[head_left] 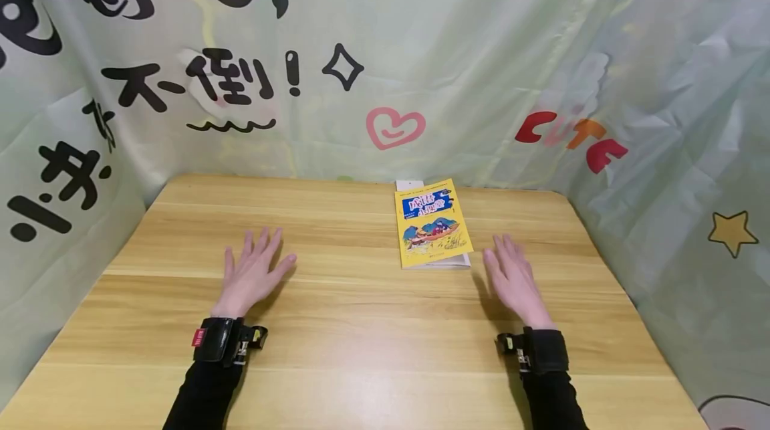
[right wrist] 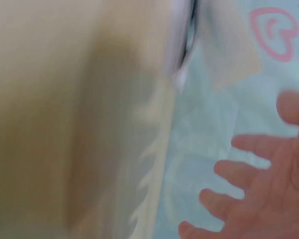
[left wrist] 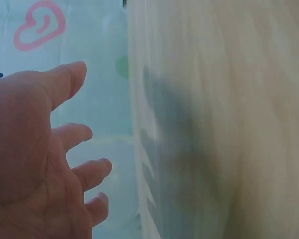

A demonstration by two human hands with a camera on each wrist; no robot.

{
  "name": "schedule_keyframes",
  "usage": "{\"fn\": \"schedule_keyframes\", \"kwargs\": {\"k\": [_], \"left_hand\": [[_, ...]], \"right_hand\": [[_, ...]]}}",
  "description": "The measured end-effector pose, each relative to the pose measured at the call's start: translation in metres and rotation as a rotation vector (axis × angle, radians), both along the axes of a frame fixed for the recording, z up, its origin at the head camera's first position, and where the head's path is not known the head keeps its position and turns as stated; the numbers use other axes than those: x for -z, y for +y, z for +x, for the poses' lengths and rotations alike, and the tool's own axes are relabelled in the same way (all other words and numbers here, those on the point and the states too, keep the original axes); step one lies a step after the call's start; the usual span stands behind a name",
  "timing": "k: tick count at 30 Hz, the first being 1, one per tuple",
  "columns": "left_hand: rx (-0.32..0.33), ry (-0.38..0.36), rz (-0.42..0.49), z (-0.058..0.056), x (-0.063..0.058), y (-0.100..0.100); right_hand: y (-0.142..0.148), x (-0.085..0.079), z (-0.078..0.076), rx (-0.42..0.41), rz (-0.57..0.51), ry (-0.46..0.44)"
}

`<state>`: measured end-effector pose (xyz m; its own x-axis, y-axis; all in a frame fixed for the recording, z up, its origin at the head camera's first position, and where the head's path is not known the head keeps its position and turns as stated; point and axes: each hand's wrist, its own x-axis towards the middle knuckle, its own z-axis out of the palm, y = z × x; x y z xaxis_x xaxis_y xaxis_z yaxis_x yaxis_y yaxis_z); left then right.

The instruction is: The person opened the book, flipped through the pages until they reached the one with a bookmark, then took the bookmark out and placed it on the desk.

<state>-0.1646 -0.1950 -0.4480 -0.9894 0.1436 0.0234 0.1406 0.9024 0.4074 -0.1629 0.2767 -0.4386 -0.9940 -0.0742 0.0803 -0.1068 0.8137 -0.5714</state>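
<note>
A yellow paperback book (head_left: pixel 434 223) with a blue title band and a cartoon scene lies toward the back of the table, its cover skewed over the white part beneath. My left hand (head_left: pixel 252 276) hovers palm down to the left of the book, fingers spread. On the book's other side, my right hand (head_left: pixel 514 283) is held over the table with its fingers extended, the tips near the book's lower right corner. Both hands hold nothing. The left wrist view shows the left palm (left wrist: pixel 25 164) above its shadow; in the right wrist view the raised cover (right wrist: pixel 229 45) is blurred.
The wooden table (head_left: pixel 361 336) is bounded at the back and sides by a pale green printed cloth (head_left: pixel 469 82) with dark lettering, a pink heart and a star. Black straps with small cameras (head_left: pixel 219 341) sit on both wrists.
</note>
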Motion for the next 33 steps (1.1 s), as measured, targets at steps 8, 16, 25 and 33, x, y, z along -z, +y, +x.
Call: {"fn": "schedule_keyframes", "kwargs": {"k": [8,16,25,33], "left_hand": [[0.091,-0.058,0.110,-0.001,-0.002,0.023],[0.198,-0.116,0.137,0.004,-0.002,0.051],[0.273,-0.151,0.127,0.011,0.001,0.073],[0.347,-0.169,0.101,0.016,0.001,0.089]], "right_hand": [[-0.034,-0.015,-0.032,0.036,-0.210,-0.061],[-0.049,-0.002,-0.065,0.004,-0.177,-0.182],[-0.053,0.012,-0.076,-0.075,0.062,-0.240],[-0.068,0.008,-0.057,-0.138,0.161,-0.213]]}}
